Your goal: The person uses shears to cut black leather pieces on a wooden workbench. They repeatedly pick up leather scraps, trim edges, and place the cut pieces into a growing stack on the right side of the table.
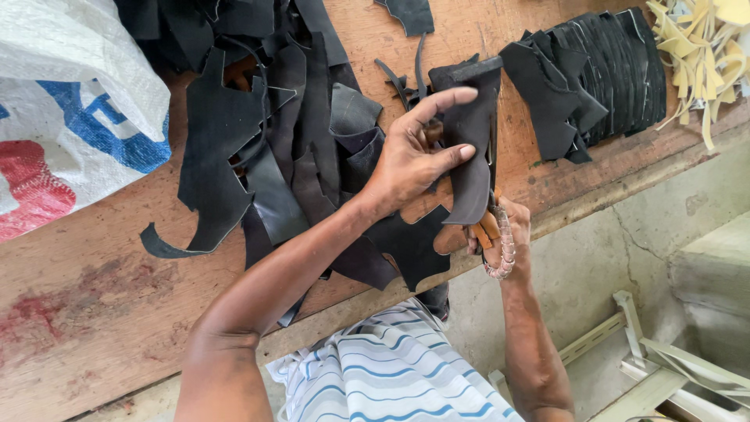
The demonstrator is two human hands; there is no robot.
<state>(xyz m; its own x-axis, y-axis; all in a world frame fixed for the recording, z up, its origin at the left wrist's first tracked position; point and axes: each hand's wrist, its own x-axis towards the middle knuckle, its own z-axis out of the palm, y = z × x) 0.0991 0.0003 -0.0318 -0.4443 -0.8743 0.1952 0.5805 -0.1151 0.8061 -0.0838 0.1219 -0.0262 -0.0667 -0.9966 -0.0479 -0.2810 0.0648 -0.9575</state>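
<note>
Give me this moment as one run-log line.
left hand: pressing black piece | right hand: gripping its lower end | black scraps beside | bench

Striped blue-white garment (pixel 394 367); bare forearms; beaded bracelet (pixel 506 244), right wrist.

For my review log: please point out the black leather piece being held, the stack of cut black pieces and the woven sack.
black leather piece (pixel 472 168), head view, middle of its strip
stack of cut black pieces (pixel 617 70), head view, fanned edges
woven sack (pixel 70 101), head view, white front
</note>
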